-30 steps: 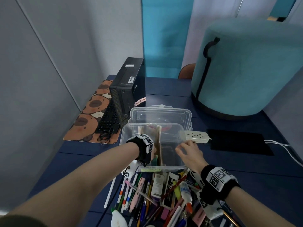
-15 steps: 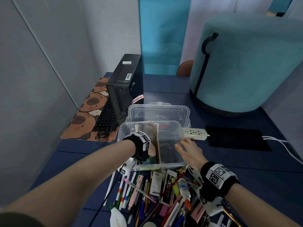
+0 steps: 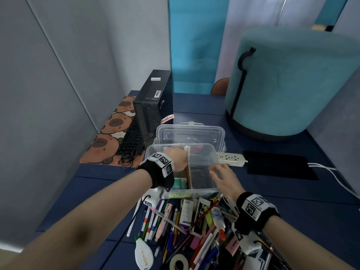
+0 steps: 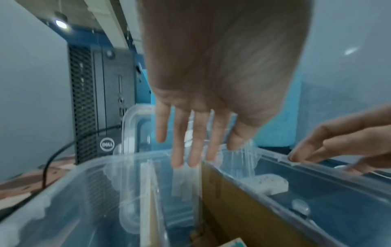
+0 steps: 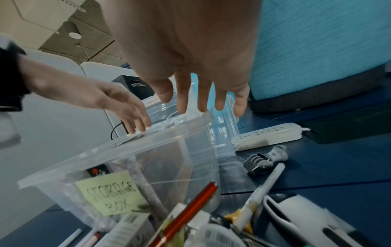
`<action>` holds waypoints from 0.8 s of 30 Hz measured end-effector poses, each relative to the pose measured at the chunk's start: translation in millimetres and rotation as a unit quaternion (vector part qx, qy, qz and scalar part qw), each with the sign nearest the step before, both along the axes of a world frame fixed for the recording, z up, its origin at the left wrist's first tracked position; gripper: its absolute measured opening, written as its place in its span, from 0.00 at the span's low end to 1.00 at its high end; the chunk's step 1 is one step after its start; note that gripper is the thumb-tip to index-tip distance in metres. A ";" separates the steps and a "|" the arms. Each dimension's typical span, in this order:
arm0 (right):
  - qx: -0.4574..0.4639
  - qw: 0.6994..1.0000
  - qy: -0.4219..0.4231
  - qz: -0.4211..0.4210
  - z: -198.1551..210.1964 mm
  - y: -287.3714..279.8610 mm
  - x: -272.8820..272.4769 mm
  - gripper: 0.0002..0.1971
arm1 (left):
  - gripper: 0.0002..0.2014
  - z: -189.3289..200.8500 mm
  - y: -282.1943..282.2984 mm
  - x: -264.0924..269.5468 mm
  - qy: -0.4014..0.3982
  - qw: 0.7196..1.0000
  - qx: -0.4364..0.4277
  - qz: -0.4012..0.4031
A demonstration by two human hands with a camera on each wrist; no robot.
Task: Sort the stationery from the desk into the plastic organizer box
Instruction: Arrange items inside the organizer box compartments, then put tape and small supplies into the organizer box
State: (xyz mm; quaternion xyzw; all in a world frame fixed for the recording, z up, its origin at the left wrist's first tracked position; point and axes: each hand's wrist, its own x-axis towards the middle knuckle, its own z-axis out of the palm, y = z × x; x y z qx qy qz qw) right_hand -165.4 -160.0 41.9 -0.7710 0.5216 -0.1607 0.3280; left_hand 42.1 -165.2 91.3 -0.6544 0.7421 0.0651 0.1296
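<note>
The clear plastic organizer box (image 3: 194, 190) stands open on the blue desk, split by an upright cardboard divider (image 3: 188, 168). A yellow note reading "STORAGE BOX" (image 5: 112, 192) is stuck on its front wall. My left hand (image 3: 181, 154) reaches over the left compartment with straight fingers, whose tips (image 4: 190, 155) touch the far rim. My right hand (image 3: 214, 170) hovers at the right rim, fingers straight and holding nothing. A pile of pens, pencils, erasers and glue (image 3: 194, 221) lies in front of the box.
The box's clear lid (image 3: 190, 133) lies just behind it. A white power strip (image 3: 230, 158) and a black mat (image 3: 278, 166) are to the right, a black PC tower (image 3: 153, 106) and keyboard (image 3: 130, 141) to the left. A large teal pouf (image 3: 292, 80) stands at the back right.
My left hand has reached a little farther across the box toward its far rim. My right hand stays at the right rim. Neither hand has picked anything up.
</note>
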 end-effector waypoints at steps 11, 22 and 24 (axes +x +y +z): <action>-0.111 0.992 0.043 0.032 -17.8 76.8 -31.1 0.05 | 0.10 -49.8 124.9 -47.5 0.172 0.959 -0.169 -0.150; -0.009 0.988 0.148 0.048 -63.3 125.9 -59.0 0.21 | 0.28 -112.2 154.2 -52.1 0.076 0.997 0.018 -0.014; 0.013 0.994 0.106 -0.007 -60.1 120.9 -61.6 0.21 | 0.22 -111.0 156.9 -44.9 0.081 0.997 0.007 -0.004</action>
